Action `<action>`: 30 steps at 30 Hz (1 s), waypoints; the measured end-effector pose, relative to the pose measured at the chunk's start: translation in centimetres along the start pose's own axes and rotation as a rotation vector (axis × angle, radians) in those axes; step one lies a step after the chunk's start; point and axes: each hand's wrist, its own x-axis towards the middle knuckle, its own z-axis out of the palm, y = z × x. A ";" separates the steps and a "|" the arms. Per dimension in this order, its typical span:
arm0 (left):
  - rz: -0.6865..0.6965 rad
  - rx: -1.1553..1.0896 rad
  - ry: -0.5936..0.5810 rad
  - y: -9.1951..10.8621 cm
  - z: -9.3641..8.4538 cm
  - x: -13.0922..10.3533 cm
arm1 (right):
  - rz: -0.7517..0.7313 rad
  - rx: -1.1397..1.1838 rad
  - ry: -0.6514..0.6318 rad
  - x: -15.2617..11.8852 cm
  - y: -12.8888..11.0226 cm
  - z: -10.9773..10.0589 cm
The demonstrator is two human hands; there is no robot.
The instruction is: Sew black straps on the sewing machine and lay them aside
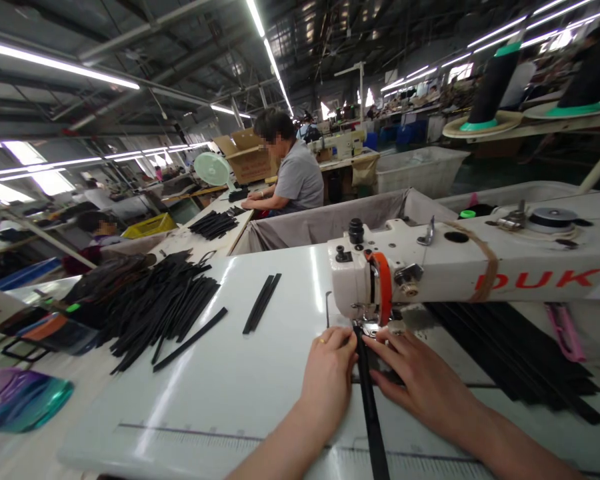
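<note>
A long black fabric strip (pixel 368 407) runs from the needle area of a white sewing machine (pixel 350 283) down toward my body. My left hand (pixel 327 373) is on the strip's left side, its fingers drawn together and pinching the strip's edge just before the presser foot (pixel 365 325). On the other side, my right hand (pixel 420 380) lies low over the machine bed with fingers stretched and apart, the fingertips touching the strip. An orange guard (pixel 384 287) stands above the fingers. The strip's far end under the foot is hidden.
A heap of black strips (pixel 155 307) lies left on the white table (pixel 205 400), with two strips (pixel 263 303) nearer the machine. More black pieces (pixel 510 353) and a pink tool (pixel 565 333) lie under the machine arm. A co-worker (pixel 297 170) sits ahead beside a cloth-lined bin (pixel 300 227).
</note>
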 end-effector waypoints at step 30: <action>-0.061 0.116 -0.135 1.3 -0.6 0.9 | -0.026 -0.006 -0.011 0.3 0.0 -0.2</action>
